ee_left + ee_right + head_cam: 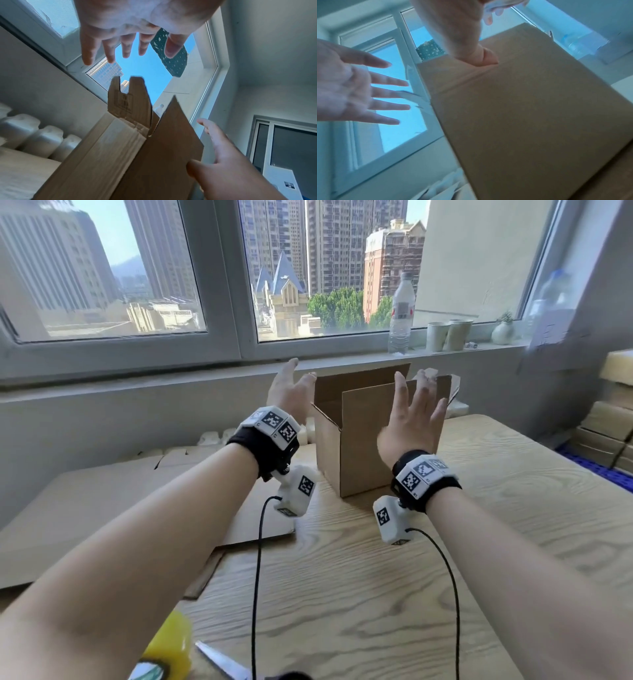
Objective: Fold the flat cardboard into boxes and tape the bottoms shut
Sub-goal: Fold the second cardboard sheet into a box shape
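Flanking the upright box (pixel 346 440) (flaps up), both hands' fingers spread apart.

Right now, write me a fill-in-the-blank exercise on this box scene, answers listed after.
1. The cardboard box stands on the wooden table with its top flaps ____.
2. Both the left hand and the right hand have their fingers ____.
3. The roll of tape at the near edge is ____ in colour.
4. The water bottle stands on the ____.

Answers: open; spread; yellow; windowsill
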{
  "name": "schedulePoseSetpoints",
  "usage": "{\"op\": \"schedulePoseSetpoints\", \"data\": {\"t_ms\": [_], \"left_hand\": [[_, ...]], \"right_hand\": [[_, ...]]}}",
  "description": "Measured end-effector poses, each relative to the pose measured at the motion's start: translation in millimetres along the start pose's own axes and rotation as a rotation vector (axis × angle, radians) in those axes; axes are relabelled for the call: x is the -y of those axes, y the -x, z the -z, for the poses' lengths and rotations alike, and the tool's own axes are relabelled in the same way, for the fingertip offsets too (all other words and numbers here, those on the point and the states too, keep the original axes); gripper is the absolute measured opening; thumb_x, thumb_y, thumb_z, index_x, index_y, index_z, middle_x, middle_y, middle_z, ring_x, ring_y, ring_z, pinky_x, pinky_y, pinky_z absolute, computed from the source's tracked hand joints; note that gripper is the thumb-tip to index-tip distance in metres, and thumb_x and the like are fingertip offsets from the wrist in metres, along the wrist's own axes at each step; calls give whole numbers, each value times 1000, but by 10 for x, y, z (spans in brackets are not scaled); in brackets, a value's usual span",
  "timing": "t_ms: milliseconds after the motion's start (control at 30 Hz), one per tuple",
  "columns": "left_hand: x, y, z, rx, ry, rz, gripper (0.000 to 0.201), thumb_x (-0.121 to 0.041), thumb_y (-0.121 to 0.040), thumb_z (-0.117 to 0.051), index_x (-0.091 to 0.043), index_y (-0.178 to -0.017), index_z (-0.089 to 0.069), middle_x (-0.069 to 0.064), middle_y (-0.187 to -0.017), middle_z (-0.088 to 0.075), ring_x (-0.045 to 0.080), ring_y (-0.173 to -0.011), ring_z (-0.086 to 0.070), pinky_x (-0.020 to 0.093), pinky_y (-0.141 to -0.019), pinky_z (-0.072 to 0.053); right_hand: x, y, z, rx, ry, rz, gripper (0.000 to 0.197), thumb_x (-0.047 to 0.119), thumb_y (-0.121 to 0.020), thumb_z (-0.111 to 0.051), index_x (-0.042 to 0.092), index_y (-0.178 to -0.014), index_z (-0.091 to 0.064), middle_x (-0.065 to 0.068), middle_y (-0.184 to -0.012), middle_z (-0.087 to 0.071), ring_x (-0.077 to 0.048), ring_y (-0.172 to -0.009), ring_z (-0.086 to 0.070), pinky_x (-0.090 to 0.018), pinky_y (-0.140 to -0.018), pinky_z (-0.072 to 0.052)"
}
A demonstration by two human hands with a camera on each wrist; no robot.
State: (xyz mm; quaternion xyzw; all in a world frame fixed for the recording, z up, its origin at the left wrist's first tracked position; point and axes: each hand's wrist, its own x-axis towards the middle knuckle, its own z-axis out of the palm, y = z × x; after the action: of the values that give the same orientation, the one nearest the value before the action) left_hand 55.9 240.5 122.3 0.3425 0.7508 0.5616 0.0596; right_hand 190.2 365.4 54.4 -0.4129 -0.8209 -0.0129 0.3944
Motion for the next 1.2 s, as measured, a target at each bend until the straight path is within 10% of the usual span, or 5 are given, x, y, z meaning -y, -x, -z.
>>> {"op": "schedulePoseSetpoints", "data": {"t_ms": [333,733,933,1067,1200], "left_hand": [[218,378,921,118,-118,394,46,-28,-103,-47,-8,-144,-44,14,-149,-42,31,-134,-44,38,-95,-41],[1358,981,2468,-105,134,637,50,-37,-103,-40,-17,-149,-36,8,-156,-33,31,-141,-33,43,-113,-25],[1777,1124,2661,-155,220,736,48,-42,-99,-44,-17,-140,-46,6,-148,-42,25,-133,-40,32,-82,-36],[1875,1125,2615,-149,227,677,45,-36,-103,-41,-16,-143,-45,9,-151,-39,29,-140,-34,36,-111,-26],[1878,1115,2571,-148,171,570,41,-24,-105,-39,-7,-142,-46,7,-152,-40,24,-140,-35,30,-111,-26]], "right_hand": [[1165,651,56,26,-537,42,76,7,-77,-61,19,-147,-34,-13,-154,-25,-31,-145,-18,-55,-116,-20],[2235,1360,-393,805,-766,-144,43,20,-89,-64,11,-130,-57,-9,-126,-61,-23,-114,-58,-28,-91,-45],[2480,1515,-690,933,-537,-142,51,28,-88,-67,8,-133,-55,-10,-126,-62,-27,-118,-57,-31,-95,-48],[2536,1477,-764,929,-572,-232,37,29,-85,-72,10,-112,-55,-9,-105,-58,-28,-103,-60,-38,-87,-55],[2584,1492,-785,990,-750,-398,21,18,-90,-70,5,-100,-58,-9,-92,-60,-24,-83,-61,-31,-56,-50]]}}
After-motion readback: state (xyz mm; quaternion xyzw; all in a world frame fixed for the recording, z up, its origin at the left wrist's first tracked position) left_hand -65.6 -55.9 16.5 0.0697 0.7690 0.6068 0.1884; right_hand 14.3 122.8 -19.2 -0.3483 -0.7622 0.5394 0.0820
